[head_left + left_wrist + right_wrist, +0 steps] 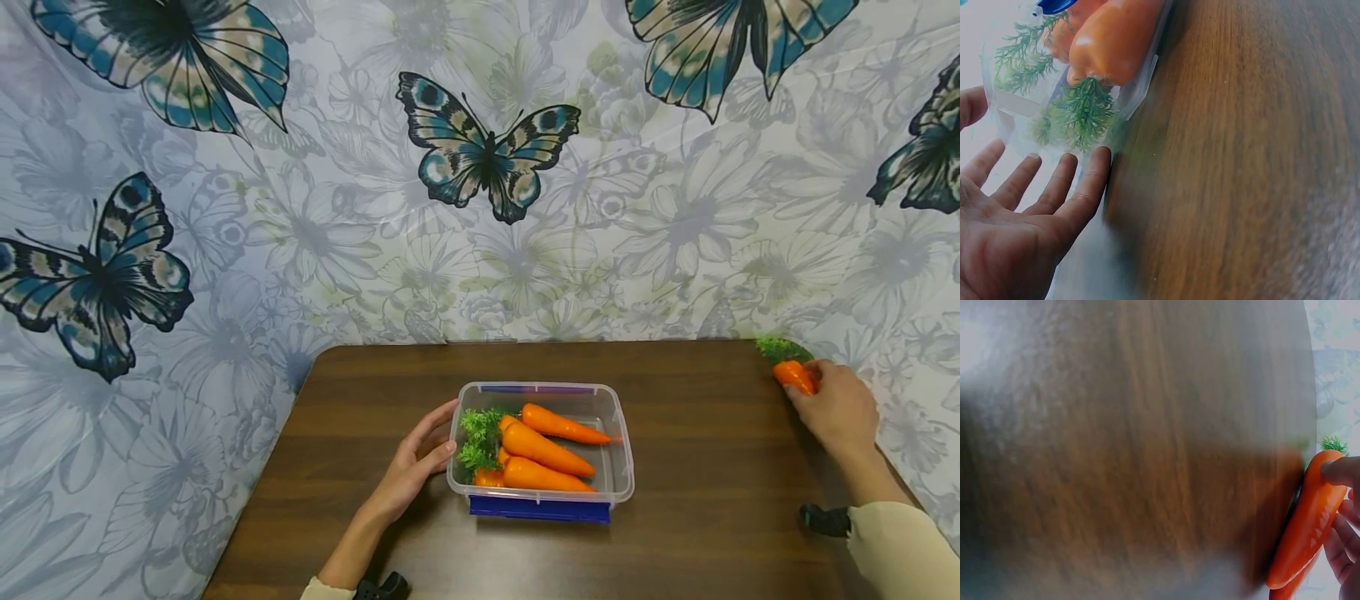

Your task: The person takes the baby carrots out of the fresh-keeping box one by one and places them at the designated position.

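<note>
A clear plastic container (pixel 617 475) with blue side clips stands on the table, several orange carrots (pixel 547 448) with leafy green tops lying in it. Against its left wall rests my left hand (pixel 411 467), fingers extended; the left wrist view shows the fingertips (pixel 1101 156) right at the plastic beside the greens. At the table's far right corner, my right hand (pixel 840 408) grips a carrot (pixel 793 377), green top pointing away. From the right wrist, the thumb presses on this carrot (pixel 1310 519), and another orange edge shows beneath it.
The brown wooden table (pixel 712 467) has its right edge close beside my right hand. Behind it hangs a pale floral cloth (pixel 525 283) printed with butterflies. Dark straps (pixel 825 521) sit at both wrists.
</note>
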Available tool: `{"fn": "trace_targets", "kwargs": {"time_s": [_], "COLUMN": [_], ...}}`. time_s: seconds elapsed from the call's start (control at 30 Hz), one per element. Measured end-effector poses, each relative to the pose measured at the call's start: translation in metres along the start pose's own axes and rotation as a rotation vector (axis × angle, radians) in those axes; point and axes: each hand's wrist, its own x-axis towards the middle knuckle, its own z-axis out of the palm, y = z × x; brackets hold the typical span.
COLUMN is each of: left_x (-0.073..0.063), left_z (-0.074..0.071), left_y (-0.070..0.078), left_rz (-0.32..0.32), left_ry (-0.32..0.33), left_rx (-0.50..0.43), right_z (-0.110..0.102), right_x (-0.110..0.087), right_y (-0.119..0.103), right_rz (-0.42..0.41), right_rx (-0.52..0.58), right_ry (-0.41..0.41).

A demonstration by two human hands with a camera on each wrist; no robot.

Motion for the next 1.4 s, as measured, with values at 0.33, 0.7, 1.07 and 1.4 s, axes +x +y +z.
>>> {"fn": "trace_targets", "kwargs": {"time_s": [0.33, 0.7, 1.07, 1.4], "left_x": [-0.001, -0.001, -0.002, -0.001], "left_z": [0.0, 0.0, 0.001, 0.002], "left_y": [0.0, 0.0, -0.002, -0.001], "left_rz": [0.005, -0.006, -0.001, 0.004], "left_ry": [-0.001, 0.013, 0.0, 0.006], "left_rx": [-0.002, -0.004, -0.019, -0.012], "right_z": [0.002, 0.004, 0.007, 0.01], "right_x": [-0.003, -0.002, -0.005, -0.007], "right_y": [-0.001, 0.002, 0.0, -0.003], "right_rz": [0.033, 0.042, 0.057, 0.054], "right_rx": [-0.002, 0.016, 0.017, 0.023], "right_ry": [-0.002, -0.018, 0.012, 0.005]}}
